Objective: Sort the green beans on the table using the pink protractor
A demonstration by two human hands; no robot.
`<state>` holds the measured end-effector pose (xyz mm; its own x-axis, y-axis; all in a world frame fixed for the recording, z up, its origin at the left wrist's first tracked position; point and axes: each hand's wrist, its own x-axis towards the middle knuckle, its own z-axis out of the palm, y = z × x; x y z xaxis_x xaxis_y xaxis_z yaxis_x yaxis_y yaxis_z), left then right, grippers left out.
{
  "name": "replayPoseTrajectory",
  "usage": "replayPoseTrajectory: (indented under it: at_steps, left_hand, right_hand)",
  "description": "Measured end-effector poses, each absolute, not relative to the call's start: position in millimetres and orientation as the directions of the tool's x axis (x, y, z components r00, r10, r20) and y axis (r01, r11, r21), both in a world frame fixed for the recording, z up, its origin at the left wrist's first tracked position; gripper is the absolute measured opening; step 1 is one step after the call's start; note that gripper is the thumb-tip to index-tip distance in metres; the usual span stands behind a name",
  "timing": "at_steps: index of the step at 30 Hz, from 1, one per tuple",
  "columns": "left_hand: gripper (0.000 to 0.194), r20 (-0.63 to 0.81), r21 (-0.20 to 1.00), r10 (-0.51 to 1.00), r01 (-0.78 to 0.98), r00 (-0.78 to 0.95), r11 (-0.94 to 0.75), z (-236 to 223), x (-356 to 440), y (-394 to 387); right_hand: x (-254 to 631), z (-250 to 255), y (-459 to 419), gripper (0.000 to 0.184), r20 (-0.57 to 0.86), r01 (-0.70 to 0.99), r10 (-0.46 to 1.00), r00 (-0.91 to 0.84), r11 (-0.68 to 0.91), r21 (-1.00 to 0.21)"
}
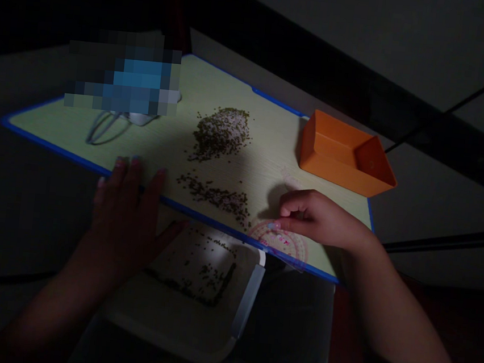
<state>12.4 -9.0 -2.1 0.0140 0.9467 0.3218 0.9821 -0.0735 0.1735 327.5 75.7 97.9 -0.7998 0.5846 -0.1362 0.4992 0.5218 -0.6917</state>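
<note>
In dim light, I'm spreading my left hand [130, 210] over the worktop [275, 145], curling my right hand [315, 217], any pinch unclear, while a white container [208, 354] is holding dark grains [209, 301].

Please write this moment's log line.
left hand: at table edge; right hand: at protractor; grains: on table, in tub; orange box: on table

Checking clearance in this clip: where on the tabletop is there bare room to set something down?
Bare tabletop shows between the larger granule pile and orange box, and between that pile and the cable. Crowded near edge: left hand, smaller pile, protractor, right hand.
</note>
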Motion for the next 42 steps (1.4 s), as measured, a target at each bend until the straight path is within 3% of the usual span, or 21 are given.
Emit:
replayPoseTrajectory:
  at_steps: [17, 35, 42]
  left_hand:
    - [0.085, 0.338, 0.202, 0.941, 0.976, 0.008, -0.081, -3.0, 13.9, -8.8]
    - [0.085, 0.321, 0.202, 0.947, 0.977, 0.004, -0.072, -1.9, 13.5, -9.4]
    - [0.083, 0.326, 0.188, 0.945, 0.979, 0.015, -0.080, -2.6, 13.7, -9.6]
  right_hand:
    - [330.3, 96.3, 79.7, 0.032, -0.115, 0.588, 0.695, -0.710, 0.496, -0.639]
    - [329.2, 94.2, 81.4, 0.034, -0.143, 0.510, 0.597, -0.789, 0.509, -0.693]
    - [328.3, 92.8, 81.4, 0.035, -0.092, 0.536, 0.673, -0.734, 0.491, -0.687]
